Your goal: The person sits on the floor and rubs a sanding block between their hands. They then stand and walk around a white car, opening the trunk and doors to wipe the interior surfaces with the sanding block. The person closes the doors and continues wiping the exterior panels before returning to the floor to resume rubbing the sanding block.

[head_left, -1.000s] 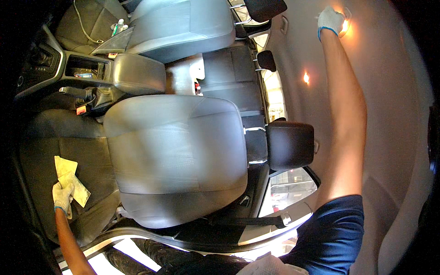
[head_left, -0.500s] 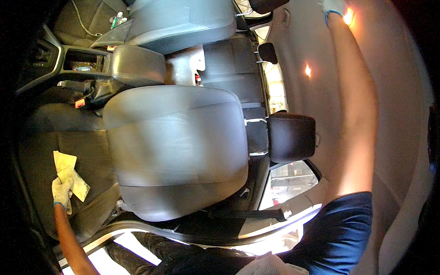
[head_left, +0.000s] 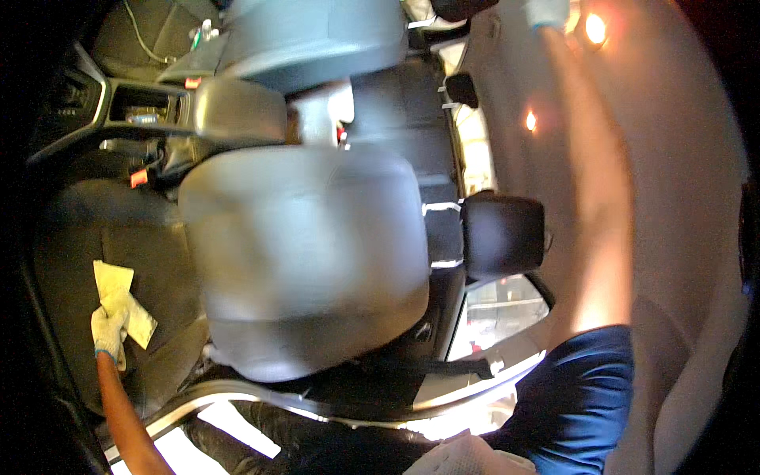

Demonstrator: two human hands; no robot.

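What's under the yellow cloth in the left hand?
The dark seat cushion shows around the yellow cloth. The patch directly beneath the cloth and the gloved left hand is covered; can't tell whether the cloth touches the seat.

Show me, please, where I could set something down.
Bare: the near seat cushion between the yellow sheets and the backrest; the armrest lid beside the console tray. Crowded: that tray, and the far seat around its bottles.

the right hand (head_left: 548, 13) is blurred, cut off by the top edge; near seatback (head_left: 309, 253) blurred.
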